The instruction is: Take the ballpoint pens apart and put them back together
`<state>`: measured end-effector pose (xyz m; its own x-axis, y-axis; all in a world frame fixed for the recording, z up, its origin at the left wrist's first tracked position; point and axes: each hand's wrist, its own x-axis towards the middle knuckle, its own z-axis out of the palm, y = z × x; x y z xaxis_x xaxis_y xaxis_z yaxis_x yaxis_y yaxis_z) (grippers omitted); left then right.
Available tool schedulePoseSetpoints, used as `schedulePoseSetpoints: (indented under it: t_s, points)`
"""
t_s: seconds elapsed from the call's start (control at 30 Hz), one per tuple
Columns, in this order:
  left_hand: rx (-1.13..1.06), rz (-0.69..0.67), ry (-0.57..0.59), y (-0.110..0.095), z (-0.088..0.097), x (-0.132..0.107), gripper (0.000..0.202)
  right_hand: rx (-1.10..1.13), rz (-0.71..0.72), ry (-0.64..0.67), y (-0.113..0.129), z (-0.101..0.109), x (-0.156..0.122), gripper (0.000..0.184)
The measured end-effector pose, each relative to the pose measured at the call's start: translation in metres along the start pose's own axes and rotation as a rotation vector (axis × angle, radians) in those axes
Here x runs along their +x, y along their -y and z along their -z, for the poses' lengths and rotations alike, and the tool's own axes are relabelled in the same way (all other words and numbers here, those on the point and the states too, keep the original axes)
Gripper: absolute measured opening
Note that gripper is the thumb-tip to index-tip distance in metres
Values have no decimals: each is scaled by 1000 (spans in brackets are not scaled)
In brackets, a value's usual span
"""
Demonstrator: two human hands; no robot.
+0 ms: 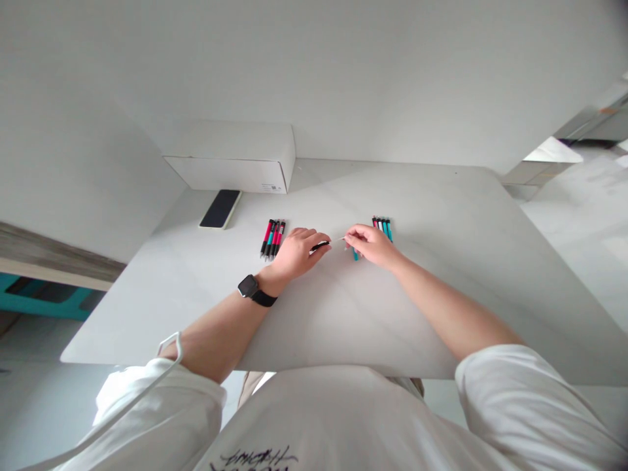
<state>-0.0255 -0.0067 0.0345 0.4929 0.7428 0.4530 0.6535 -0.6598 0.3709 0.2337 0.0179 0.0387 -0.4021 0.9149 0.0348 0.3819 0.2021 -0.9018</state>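
My left hand (300, 250), with a black watch on its wrist, is closed around a short black pen part (320, 246) above the middle of the table. Facing it from the right, my right hand (367, 242) pinches a thin pale rod (342, 239) whose tip points toward the black part. A teal pen piece (356, 254) shows below the right fingers; whether they hold it or it lies on the table I cannot tell. Beside my left hand lies a row of red, teal and black pens (273, 239). Behind my right hand is another row of pens (383, 226), partly covered by the hand.
A white box (230, 171) stands at the back left of the white table (343, 327), against the wall. In front of the box lies a phone (220, 209) with a dark screen. A white cable (132, 402) runs along my left sleeve.
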Motion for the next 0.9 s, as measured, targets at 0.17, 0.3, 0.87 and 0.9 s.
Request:
schedulePoseSetpoints:
  t_s: [0.17,0.3,0.87,0.9]
  points:
    - [0,73,-80,0,1,0,22,183,-74,-68,-9,4,6,38]
    - [0,121,-128,0,2,1,21,289,-111,-151,-13,9,8,38]
    - [-120,177,-197,2,0,3,12,379,-27,-346,-5,21,6,42]
    - [-117,182,-200,2,1,3,12,375,-20,-357,-3,24,7,42]
